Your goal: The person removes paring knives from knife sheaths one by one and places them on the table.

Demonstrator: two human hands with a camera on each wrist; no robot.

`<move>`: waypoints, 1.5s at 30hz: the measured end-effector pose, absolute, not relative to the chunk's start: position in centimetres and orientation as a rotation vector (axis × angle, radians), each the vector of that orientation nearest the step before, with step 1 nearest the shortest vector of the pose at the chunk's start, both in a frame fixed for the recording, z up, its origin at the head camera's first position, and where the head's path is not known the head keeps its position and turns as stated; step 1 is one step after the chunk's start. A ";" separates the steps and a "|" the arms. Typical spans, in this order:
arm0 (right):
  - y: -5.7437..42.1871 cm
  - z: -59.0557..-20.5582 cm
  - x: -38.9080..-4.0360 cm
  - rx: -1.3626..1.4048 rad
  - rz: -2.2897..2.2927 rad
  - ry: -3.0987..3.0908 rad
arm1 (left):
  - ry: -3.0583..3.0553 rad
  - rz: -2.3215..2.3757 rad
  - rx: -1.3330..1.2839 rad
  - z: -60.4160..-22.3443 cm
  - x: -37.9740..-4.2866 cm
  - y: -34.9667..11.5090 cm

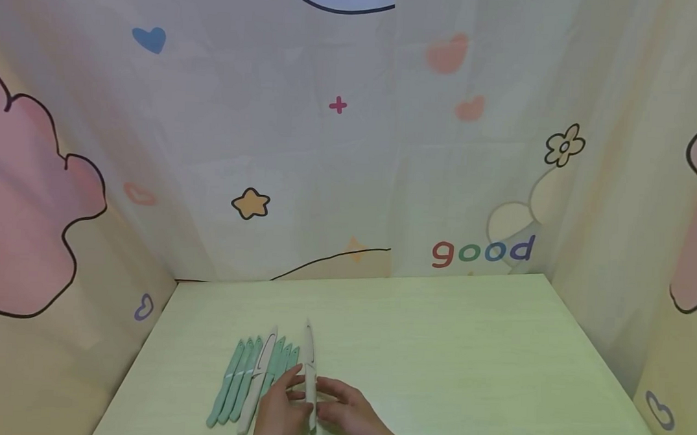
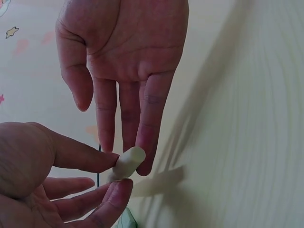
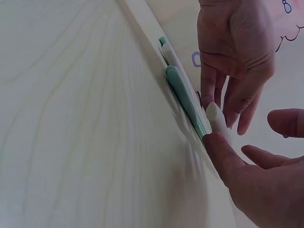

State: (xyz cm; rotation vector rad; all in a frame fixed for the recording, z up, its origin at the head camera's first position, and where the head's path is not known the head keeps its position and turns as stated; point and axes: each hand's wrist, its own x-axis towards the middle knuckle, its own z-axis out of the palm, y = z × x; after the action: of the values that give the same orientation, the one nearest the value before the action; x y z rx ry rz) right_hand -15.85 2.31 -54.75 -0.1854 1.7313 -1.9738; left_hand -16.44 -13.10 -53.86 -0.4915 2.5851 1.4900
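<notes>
A white knife [image 1: 310, 345] points away from me, its handle between my two hands. My left hand [image 1: 280, 410] pinches the handle between thumb and fingers; the left wrist view shows the round white handle end [image 2: 130, 160] in that grip. On the other side, my right hand [image 1: 354, 414] has its fingers extended, with fingertips against the handle. Its palm and mostly straight fingers appear at the top of the left wrist view. To the left lie several green knives [image 1: 230, 384] and another white knife [image 1: 253, 395] side by side, some partly behind my left hand.
The pale wood-grain table [image 1: 465, 352] extends to the right and behind the knives. A printed cloth [image 1: 328, 158] with hearts, stars and the word "good" hangs along the back and both sides.
</notes>
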 end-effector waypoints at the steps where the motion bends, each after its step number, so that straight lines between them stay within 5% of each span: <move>1: 2.4 -54.7 -15.8 -0.188 -1.980 1.736 | 2.583 1.514 -0.473 -53.9 -16.4 -13.1; 22: 4.3 -54.1 -16.1 -0.146 -2.183 1.708 | 2.335 1.876 -0.053 -53.5 -15.9 -12.3; 45: 6.6 -55.3 -16.9 -0.031 -2.245 1.756 | 2.169 2.022 0.101 -54.0 -16.2 -10.4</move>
State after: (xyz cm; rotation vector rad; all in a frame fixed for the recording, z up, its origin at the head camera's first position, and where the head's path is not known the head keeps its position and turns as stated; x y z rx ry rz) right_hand -16.93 6.63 -55.25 -0.0314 1.7563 -2.2453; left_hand -16.19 -10.38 -54.00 0.1010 2.1688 2.0223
